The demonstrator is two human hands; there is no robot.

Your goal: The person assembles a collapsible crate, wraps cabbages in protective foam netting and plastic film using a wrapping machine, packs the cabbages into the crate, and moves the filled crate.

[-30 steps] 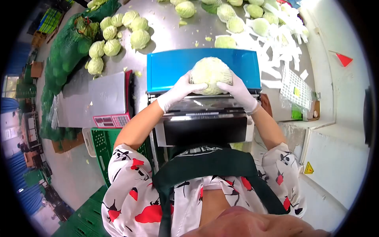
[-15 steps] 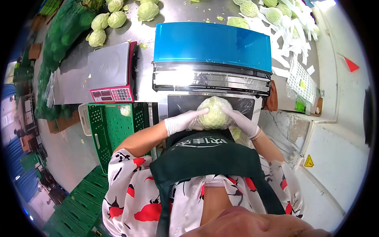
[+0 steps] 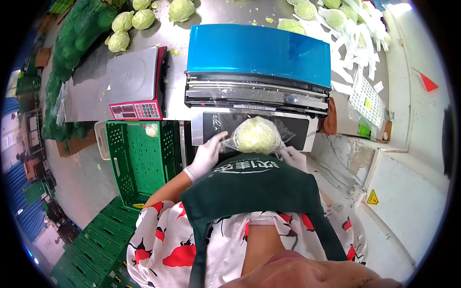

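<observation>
A pale green cabbage [image 3: 257, 137] under clear plastic film [image 3: 283, 137] rests on the dark plate [image 3: 216, 124] of the wrapping machine, close to my apron. On its left, my white-gloved left hand [image 3: 207, 154] has its fingers closed at the edge of the film, apart from the cabbage. My right hand [image 3: 294, 158], also gloved, pinches the film at the cabbage's lower right. Loose film spreads out to both sides. The underside of the cabbage is hidden.
Behind the plate stands the machine's blue cover [image 3: 259, 50]. A scale [image 3: 132, 79] is to its left, above a green crate [image 3: 144, 163]. Cabbages [image 3: 143, 19] lie at the back left, beside a green net sack [image 3: 79, 41]. White foam nets [image 3: 355, 53] are heaped at right.
Both hands have come off the top of the cabbage and moved down and outward to the film at its sides. The cabbage stays on the plate.
</observation>
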